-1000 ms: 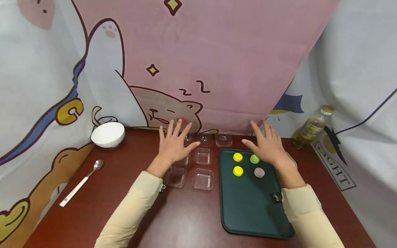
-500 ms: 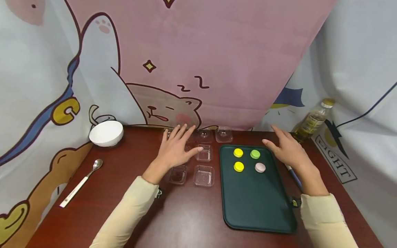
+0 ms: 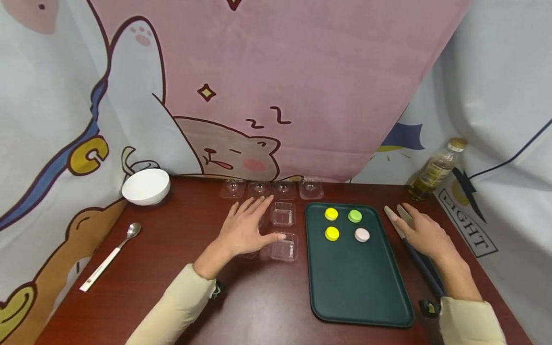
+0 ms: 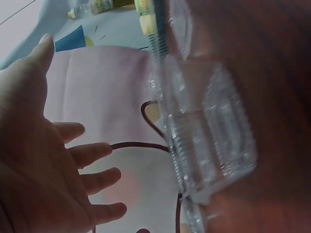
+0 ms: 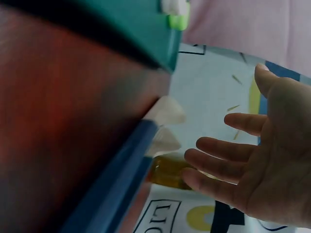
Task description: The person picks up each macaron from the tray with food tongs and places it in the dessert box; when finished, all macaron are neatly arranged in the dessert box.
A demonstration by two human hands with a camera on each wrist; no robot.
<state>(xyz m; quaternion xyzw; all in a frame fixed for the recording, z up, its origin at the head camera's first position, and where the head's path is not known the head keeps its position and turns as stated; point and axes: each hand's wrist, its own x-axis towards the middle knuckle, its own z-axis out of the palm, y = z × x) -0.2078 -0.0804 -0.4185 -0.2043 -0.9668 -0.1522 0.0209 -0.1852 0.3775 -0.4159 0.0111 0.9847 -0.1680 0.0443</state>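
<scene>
My right hand (image 3: 429,237) hovers over a pair of tongs (image 3: 419,266) with blue handles and pale tips, right of the tray. In the right wrist view its fingers are spread, apart from the tongs' handles (image 5: 114,177). My left hand (image 3: 242,231), fingers extended, is above small clear plastic boxes (image 3: 283,214) and hides some of them. A gap separates it from a clear box (image 4: 228,126) in the left wrist view. On the dark green tray (image 3: 360,287) lie two yellow macarons (image 3: 331,234), a green macaron (image 3: 355,216) and a pale pink macaron (image 3: 362,235).
Several clear domed lids (image 3: 311,188) line the table's back edge. A white bowl (image 3: 146,187) stands at the back left, with a spoon (image 3: 109,258) in front of it. An oil bottle (image 3: 437,170) is at the back right, beside the printed cloth wall (image 3: 323,96).
My right hand has moved from above the tray's far corner rightward and down over the tongs. The left hand has come slightly nearer to me, uncovering the lids.
</scene>
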